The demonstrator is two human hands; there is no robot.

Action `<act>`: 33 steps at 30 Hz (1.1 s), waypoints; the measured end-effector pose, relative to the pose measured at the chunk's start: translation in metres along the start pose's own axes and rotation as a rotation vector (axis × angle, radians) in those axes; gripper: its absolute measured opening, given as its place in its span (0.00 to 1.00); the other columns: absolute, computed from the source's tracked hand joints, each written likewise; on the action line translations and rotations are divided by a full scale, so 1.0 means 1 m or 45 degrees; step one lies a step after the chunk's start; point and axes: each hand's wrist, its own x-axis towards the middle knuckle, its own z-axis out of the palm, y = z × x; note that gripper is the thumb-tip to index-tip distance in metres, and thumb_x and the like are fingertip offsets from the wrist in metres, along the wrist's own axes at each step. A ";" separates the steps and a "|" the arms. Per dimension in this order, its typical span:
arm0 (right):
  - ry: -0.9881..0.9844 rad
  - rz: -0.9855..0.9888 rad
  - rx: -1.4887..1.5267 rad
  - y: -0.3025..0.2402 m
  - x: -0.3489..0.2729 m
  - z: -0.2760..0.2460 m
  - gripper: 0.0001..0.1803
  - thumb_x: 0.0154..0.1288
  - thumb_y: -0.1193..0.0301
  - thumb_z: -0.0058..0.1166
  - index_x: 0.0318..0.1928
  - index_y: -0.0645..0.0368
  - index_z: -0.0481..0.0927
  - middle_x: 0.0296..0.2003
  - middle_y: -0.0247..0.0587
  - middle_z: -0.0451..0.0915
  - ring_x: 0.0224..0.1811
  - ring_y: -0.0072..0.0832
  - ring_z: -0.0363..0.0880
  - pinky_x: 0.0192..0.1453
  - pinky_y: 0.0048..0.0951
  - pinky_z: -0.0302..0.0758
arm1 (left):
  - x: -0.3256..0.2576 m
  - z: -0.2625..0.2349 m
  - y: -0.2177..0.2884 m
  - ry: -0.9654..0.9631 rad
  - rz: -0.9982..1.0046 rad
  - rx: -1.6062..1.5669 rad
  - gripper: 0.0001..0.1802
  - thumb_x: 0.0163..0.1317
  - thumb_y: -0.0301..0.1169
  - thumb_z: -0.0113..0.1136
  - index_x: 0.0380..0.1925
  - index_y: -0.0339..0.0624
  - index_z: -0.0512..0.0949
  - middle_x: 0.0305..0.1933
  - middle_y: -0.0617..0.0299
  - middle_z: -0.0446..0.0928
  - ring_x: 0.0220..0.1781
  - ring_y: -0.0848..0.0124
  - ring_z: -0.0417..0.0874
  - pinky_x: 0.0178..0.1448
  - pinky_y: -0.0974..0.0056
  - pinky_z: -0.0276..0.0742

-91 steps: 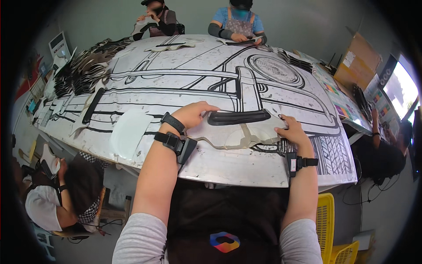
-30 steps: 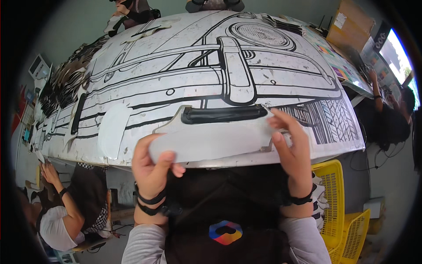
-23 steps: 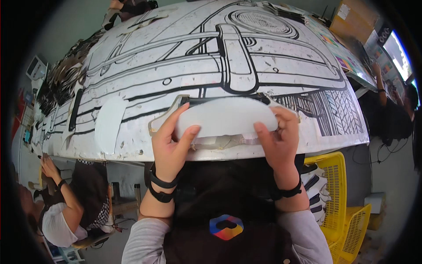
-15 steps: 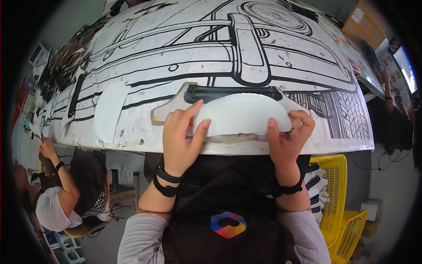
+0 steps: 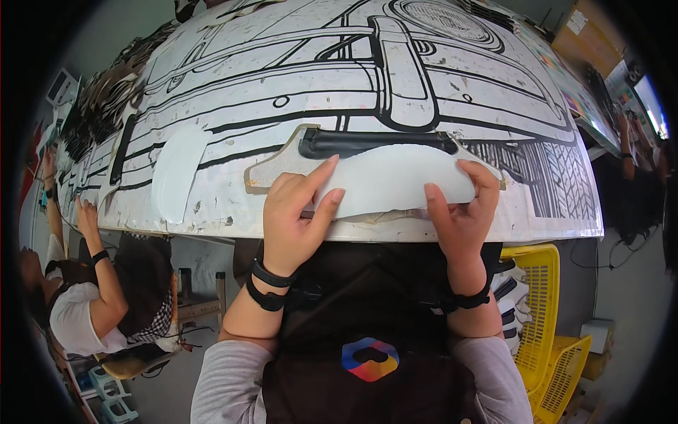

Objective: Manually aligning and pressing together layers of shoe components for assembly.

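Note:
A white half-moon sheet (image 5: 395,180) lies over a light grey-beige piece (image 5: 275,169) that carries a padded black strip (image 5: 353,141) along its far side. My left hand (image 5: 300,212) pinches the sheet's left end between thumb and forefinger. At the right end, my right hand (image 5: 466,205) grips it too, thumb on top and forefinger along the edge. The sheet's rounded side faces away from me and partly covers the black strip. Beneath its near edge a bit of the grey-beige piece shows.
Another white curved sheet (image 5: 178,173) lies to the left on the printed table (image 5: 318,99). Beyond it are a strip with a black band (image 5: 121,152) and a heap of dark pieces (image 5: 99,106). Yellow baskets (image 5: 544,304) stand at lower right. A co-worker (image 5: 92,304) sits at left.
Both hands have shifted the white sheet slightly right, its near edge now more curved. My right forefinger has straightened along its edge. The co-worker's arm at left has moved.

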 end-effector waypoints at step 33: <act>-0.136 -0.391 -0.061 0.001 -0.001 0.008 0.16 0.50 0.85 0.56 0.33 0.58 0.63 0.18 0.33 0.62 0.15 0.21 0.55 0.18 0.23 0.51 | -0.007 -0.002 -0.003 -0.213 -0.097 -0.164 0.24 0.57 0.24 0.57 0.56 0.37 0.67 0.21 0.68 0.60 0.21 0.78 0.59 0.26 0.73 0.57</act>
